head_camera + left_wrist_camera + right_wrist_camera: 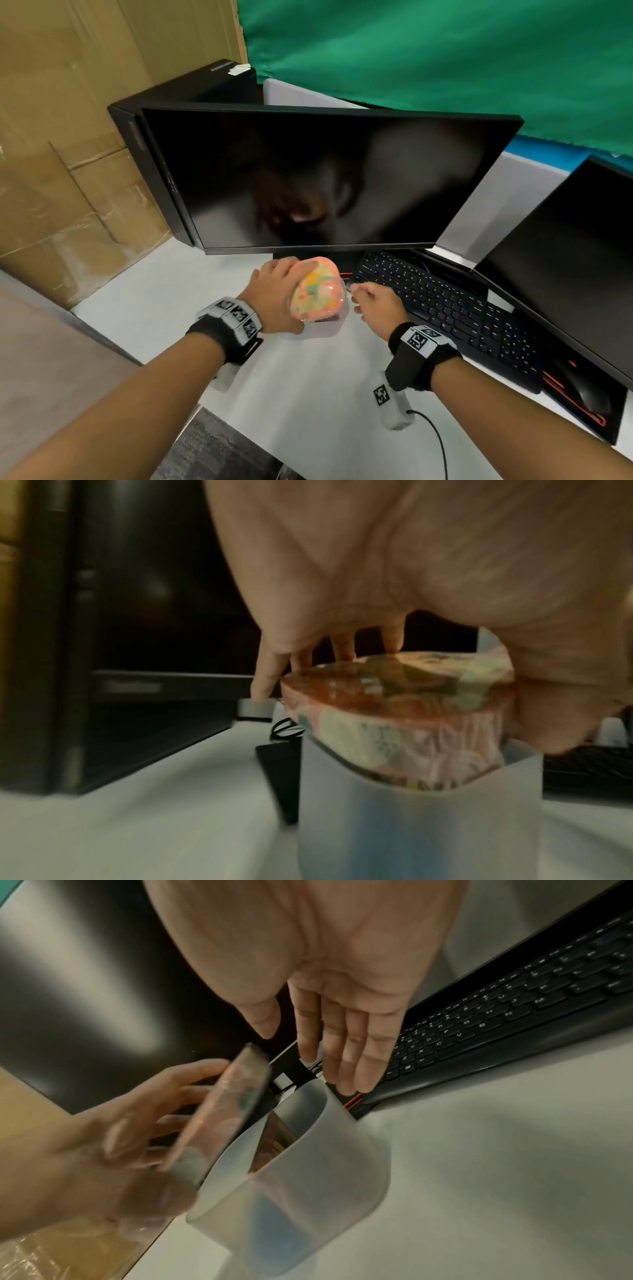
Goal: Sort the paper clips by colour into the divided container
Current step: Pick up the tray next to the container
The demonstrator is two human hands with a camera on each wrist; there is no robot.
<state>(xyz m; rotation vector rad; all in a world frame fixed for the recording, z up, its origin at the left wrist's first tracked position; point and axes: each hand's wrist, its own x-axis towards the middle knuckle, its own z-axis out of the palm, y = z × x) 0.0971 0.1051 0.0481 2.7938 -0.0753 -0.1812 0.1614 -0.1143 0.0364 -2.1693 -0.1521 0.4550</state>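
A small clear box (317, 289) packed with pink, yellow and green contents is gripped by my left hand (279, 294), fingers on its far edge and thumb on the near side. It is tilted, and its lower end sits inside a frosted translucent container (323, 330) standing on the white desk. From the left wrist, the box (394, 704) sticks out of the frosted container (411, 818). My right hand (373, 301) hovers just right of the container, holding nothing. Its fingers (342, 1047) hang straight above the container's rim (308, 1164). Single paper clips and dividers cannot be made out.
A dark monitor (325, 178) stands just behind the container, with a black PC tower (191, 96) at its left. A black keyboard (445, 305), a mouse (589, 390) and a second monitor (575, 267) lie to the right. Cardboard boxes (61, 154) stand left.
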